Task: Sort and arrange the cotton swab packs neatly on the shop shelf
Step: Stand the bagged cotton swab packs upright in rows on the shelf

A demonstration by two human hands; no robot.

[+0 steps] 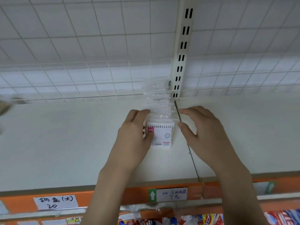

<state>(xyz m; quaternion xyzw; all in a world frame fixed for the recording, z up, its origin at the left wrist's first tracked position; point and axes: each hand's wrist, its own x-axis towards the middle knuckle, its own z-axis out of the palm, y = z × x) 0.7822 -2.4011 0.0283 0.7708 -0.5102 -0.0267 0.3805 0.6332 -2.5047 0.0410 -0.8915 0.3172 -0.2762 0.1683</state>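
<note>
Nearest, at 6 o'clock along the bottom edge: colourful packaged goods [209,219] on a lower level, blurred. Just above, an orange shelf edge strip [133,194] running from 8 to 4 o'clock, carrying a handwritten price label [56,202] at 8 o'clock and a second label with a green arrow [168,194] near 6 o'clock.

Beyond the strip, the white shelf [65,143], with a dark seam [189,148] running from about 5 o'clock up toward centre.

At centre, two bare forearms reaching in from 6 o'clock. Left hand [135,132] just at 9 o'clock of the row of cotton swab packs [159,111], thumb curled over the front pack's pink corner and fingers curved along the row's left side, gripping it. Right hand [199,129] at 3 o'clock of the row, fingers loosely curved and spread, thumb tip near the front pack's right edge; contact impossible to tell, nothing held.

Front pack [162,135] standing upright on the shelf, white swab tips in a line along its top. Behind it, toward 12 o'clock, more clear packs lined up one after another, blurred, reaching back to the slotted upright post [182,51].

Farthest, at 12 o'clock: the white wire grid back panel [81,46] spanning the whole width.
</note>
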